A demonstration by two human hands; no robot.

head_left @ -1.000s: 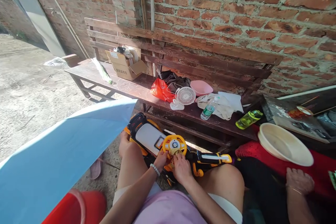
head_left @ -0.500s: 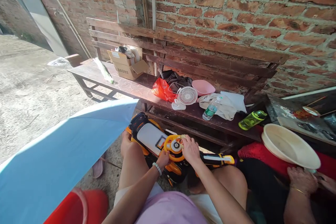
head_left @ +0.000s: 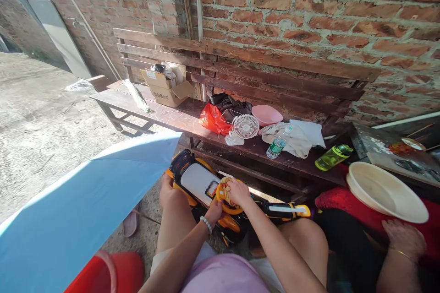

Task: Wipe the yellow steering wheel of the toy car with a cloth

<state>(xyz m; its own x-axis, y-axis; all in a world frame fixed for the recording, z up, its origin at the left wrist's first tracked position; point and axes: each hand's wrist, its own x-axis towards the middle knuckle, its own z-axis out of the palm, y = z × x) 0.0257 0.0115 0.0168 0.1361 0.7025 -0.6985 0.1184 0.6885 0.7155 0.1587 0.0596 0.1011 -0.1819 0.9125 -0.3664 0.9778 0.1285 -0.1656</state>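
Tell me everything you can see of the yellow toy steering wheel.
The yellow plastic steering wheel is a round, tilted ring, its centre mostly hidden by the right hand resting on it; the left hand is at its lower edge. It sits on a black-and-orange toy with a white panel, over the person's knees.

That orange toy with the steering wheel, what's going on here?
A person is sitting with an orange toy across their legs. Their right hand is on its yellow steering wheel, and their left hand, wearing a bead bracelet, is at the wheel's lower edge. Another person's hand rests near a white basin. Behind them, a wooden bench holds a small fan and a bottle.
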